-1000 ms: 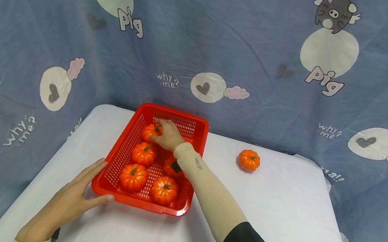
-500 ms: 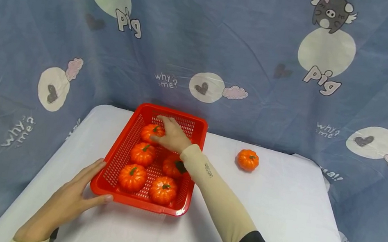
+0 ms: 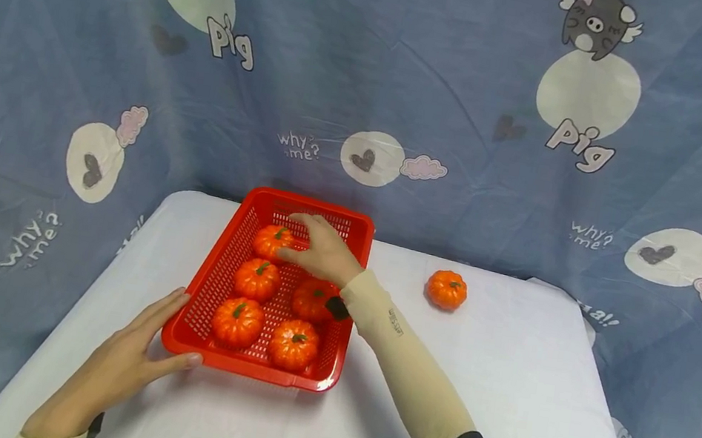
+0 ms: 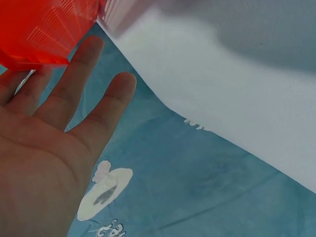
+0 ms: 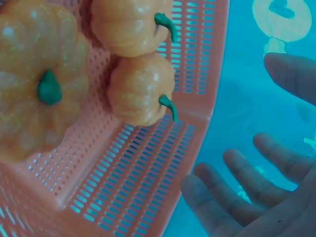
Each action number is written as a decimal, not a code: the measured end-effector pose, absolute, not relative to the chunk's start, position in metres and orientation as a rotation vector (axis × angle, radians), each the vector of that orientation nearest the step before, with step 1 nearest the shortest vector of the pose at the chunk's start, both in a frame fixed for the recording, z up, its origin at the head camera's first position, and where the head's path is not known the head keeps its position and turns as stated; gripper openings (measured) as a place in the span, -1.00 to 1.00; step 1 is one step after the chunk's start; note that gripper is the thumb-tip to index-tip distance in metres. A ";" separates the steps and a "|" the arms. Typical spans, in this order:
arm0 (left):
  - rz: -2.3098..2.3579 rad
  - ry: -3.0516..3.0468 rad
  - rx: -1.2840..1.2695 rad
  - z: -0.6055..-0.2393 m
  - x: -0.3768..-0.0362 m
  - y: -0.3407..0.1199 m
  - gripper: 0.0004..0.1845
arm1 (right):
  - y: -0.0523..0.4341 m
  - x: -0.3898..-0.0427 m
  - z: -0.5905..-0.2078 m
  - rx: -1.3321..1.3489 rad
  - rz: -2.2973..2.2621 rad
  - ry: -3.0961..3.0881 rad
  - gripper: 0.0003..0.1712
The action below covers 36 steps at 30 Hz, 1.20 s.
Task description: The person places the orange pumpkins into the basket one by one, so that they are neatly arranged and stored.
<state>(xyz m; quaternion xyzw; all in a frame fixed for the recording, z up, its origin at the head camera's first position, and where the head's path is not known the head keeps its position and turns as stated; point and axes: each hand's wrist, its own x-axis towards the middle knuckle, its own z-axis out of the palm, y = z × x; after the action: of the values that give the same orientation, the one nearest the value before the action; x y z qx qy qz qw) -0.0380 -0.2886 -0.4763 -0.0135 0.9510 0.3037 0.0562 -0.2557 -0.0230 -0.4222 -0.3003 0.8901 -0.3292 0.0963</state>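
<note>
A red plastic basket (image 3: 191,346) with perforated walls stands on the white tabletop and holds several small orange pumpkins (image 3: 238,322) with green stems. My right hand (image 3: 324,251) is over the back of the basket, fingers spread and holding nothing. Nearest to it is the back-left pumpkin (image 3: 271,241); another pumpkin (image 3: 310,299) lies below its wrist. In the right wrist view, the palm and fingers face the pumpkins (image 5: 141,89) in the basket with a gap between. My left hand (image 3: 126,356) rests fingers and thumb at the basket's front-left corner, fingers nearly straight.
One more orange pumpkin (image 3: 446,290) sits on the white tabletop (image 3: 504,375), right of the basket. Blue printed fabric (image 3: 460,212) hangs behind and beside the table. The basket's back edge is close to the fabric.
My right hand has let go of the back-left pumpkin and drawn back up and to the right, its fingers spreading. My left hand and the basket stay about where they were.
</note>
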 end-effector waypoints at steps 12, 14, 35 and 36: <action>0.944 2.877 -0.044 -0.477 -0.037 -0.289 0.23 | 0.003 -0.240 -0.414 -0.849 -1.246 2.602 -0.24; 0.946 2.881 -0.042 -0.477 -0.037 -0.289 0.23 | 0.007 -0.238 -0.414 -0.873 -1.262 2.614 -0.25; 0.957 2.884 -0.033 -0.477 -0.038 -0.289 0.22 | 0.069 -0.233 -0.419 -0.780 -1.477 2.642 -0.25; 0.956 2.883 -0.033 -0.477 -0.038 -0.289 0.22 | 0.071 -0.232 -0.420 -0.772 -1.471 2.653 -0.26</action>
<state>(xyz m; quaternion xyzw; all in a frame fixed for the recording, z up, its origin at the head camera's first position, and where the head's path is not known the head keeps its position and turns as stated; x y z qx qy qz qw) -0.0379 -0.2891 -0.4768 -0.0108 0.9478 0.3143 0.0520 -0.2321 0.0711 -0.4202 -0.2465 0.8476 -0.4699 0.0056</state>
